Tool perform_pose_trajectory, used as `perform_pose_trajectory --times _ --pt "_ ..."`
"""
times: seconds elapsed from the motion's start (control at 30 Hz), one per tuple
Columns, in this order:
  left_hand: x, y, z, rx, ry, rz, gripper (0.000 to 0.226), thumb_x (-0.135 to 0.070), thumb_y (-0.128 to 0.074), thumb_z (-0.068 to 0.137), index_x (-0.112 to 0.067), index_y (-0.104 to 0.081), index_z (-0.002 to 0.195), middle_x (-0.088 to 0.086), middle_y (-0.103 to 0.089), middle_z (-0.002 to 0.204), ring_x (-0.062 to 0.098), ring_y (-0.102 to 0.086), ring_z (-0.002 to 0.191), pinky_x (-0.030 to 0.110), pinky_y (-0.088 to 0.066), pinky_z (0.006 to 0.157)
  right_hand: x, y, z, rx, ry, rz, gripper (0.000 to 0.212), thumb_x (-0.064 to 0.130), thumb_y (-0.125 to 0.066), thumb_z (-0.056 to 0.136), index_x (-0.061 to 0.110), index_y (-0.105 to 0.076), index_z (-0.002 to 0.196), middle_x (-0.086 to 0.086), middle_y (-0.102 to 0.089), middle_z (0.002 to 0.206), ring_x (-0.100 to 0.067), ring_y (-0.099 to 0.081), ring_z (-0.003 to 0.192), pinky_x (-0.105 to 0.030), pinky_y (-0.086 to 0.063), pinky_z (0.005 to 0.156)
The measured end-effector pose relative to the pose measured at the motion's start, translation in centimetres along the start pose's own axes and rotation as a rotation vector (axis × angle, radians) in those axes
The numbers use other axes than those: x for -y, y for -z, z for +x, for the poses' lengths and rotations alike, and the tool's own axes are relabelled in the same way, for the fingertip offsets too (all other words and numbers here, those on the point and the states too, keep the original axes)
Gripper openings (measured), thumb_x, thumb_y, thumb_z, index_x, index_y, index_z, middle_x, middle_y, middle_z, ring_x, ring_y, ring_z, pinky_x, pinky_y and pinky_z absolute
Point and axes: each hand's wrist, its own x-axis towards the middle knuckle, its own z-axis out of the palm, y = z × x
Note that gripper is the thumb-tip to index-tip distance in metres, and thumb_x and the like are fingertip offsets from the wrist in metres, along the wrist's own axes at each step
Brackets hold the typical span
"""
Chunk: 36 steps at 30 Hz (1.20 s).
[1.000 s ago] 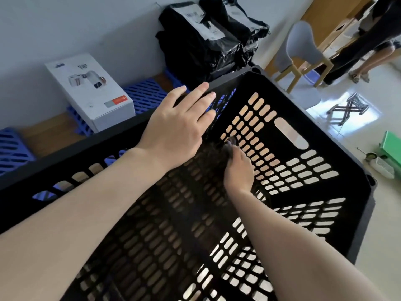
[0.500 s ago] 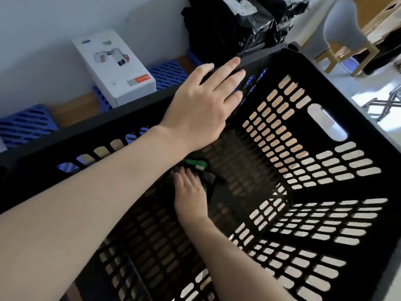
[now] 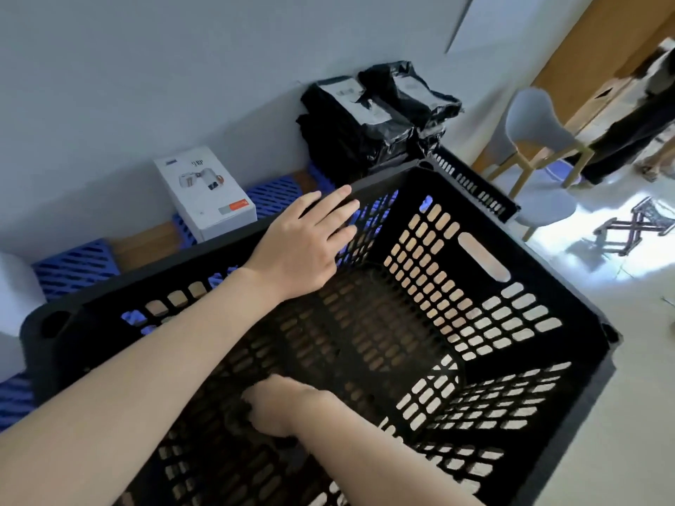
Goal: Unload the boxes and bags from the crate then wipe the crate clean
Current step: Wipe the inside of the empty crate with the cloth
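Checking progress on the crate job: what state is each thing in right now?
crate: upright, no boxes or bags inside.
white box: closed, outside on blue pallet.
black bags: stacked outside, behind the crate.
left hand: fingers straight, resting on far rim.
right hand: inside, gripping a dark cloth.

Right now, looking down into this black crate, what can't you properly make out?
All in the head view:
- Right hand: motion-blurred. What the dark thing under its fingers is, and whether they grip it, cannot be told.
- White box: print too small to read.
- Black bags: labels blurred.
- Person: cut off by the right edge.
- White object: cut off by the left edge.
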Motion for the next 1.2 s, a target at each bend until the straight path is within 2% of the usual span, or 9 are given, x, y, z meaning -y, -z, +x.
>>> perform_pose_trajectory --times 0.17,0.27,0.47,0.6,0.7,0.83,0.93,1.0,1.2 --pt "-0.8 1.8 -0.5 -0.048 0.135 -0.297 0.038 -0.018 -0.063 0.082 -0.015 -0.069 0.119 0.006 -0.050 0.146 0.023 -0.041 0.140 0.046 -0.034 0.112 -3.0 4.5 -4.9 -0.080 0.067 0.246 0.035 0.024 -0.047 0.097 0.016 -0.054 0.131 -0.011 -0.056 0.130 -0.027 -0.050 0.119 -0.031 -0.041 0.097" --pt "-1.8 3.7 -1.7 -0.064 0.312 -0.484 0.042 -0.012 -0.066 0.084 -0.015 -0.065 0.126 0.002 -0.049 0.146 0.020 -0.044 0.137 0.043 -0.033 0.114 -4.9 7.6 -8.5 -0.246 0.112 0.351 0.028 0.021 -0.055 0.093 0.013 -0.062 0.119 -0.007 -0.061 0.115 -0.021 -0.052 0.113 -0.018 -0.036 0.086" --pt "-4.0 8.7 -6.1 -0.030 0.726 -0.743 0.033 -0.028 -0.059 0.095 -0.037 -0.060 0.127 -0.026 -0.055 0.130 -0.010 -0.046 0.122 0.015 -0.036 0.102 -6.9 11.0 -14.6 -0.571 0.296 0.859 0.022 0.008 -0.062 0.090 0.010 -0.066 0.112 -0.007 -0.070 0.107 -0.012 -0.062 0.102 -0.028 -0.048 0.092" --pt "-5.9 12.6 -7.8 -0.018 1.056 -1.074 0.023 -0.039 -0.050 0.098 -0.047 -0.064 0.114 -0.030 -0.064 0.115 -0.013 -0.055 0.111 0.006 -0.042 0.086 -6.5 12.3 -16.5 -0.525 0.475 1.269 0.023 0.009 -0.062 0.090 0.012 -0.063 0.113 -0.010 -0.071 0.107 -0.021 -0.065 0.106 -0.033 -0.051 0.093" --pt "-7.8 14.9 -7.9 -0.052 1.206 -1.325 0.034 -0.053 -0.052 0.088 -0.044 -0.063 0.119 -0.021 -0.067 0.118 -0.003 -0.060 0.112 0.023 -0.047 0.094 -5.7 13.5 -17.5 -0.439 0.572 1.409 0.025 0.019 -0.068 0.084 0.020 -0.059 0.108 -0.013 -0.072 0.104 -0.025 -0.067 0.099 -0.038 -0.053 0.087" --pt "-10.6 17.1 -6.9 -0.228 1.260 -1.355 0.050 -0.054 -0.068 0.075 -0.038 -0.062 0.121 -0.014 -0.070 0.117 0.004 -0.065 0.108 0.026 -0.052 0.090 -4.7 14.5 -18.6 -0.407 0.685 1.403 0.022 0.028 -0.070 0.080 0.027 -0.054 0.095 -0.012 -0.071 0.103 -0.024 -0.068 0.096 -0.039 -0.055 0.084" --pt "-11.8 18.5 -6.2 -0.506 1.327 -1.261 0.045 -0.048 -0.074 0.069 -0.037 -0.066 0.112 -0.012 -0.072 0.109 0.005 -0.068 0.100 0.019 -0.055 0.075 -3.9 14.5 -19.2 -0.579 0.688 1.255 0.016 0.021 -0.070 0.085 0.027 -0.056 0.089 0.000 -0.069 0.094 -0.012 -0.067 0.087 -0.025 -0.054 0.075" --pt "-12.4 19.3 -6.0 -0.637 1.357 -1.216 0.049 -0.051 -0.078 0.063 -0.041 -0.064 0.109 -0.018 -0.072 0.107 0.001 -0.067 0.097 0.019 -0.055 0.074 -3.3 14.6 -19.9 -0.664 0.702 1.184 0.015 0.022 -0.071 0.084 0.026 -0.059 0.090 0.009 -0.068 0.091 -0.006 -0.067 0.087 -0.016 -0.051 0.070" --pt "-13.3 21.0 -6.0 -0.757 1.303 -1.147 0.043 -0.059 -0.085 0.057 -0.063 -0.062 0.092 -0.028 -0.068 0.104 -0.007 -0.065 0.095 0.017 -0.055 0.070 -1.3 14.6 -21.5 -0.611 0.693 1.072 0.035 0.050 -0.071 0.075 0.030 -0.065 0.102 0.013 -0.069 0.099 0.000 -0.065 0.093 -0.016 -0.052 0.073"
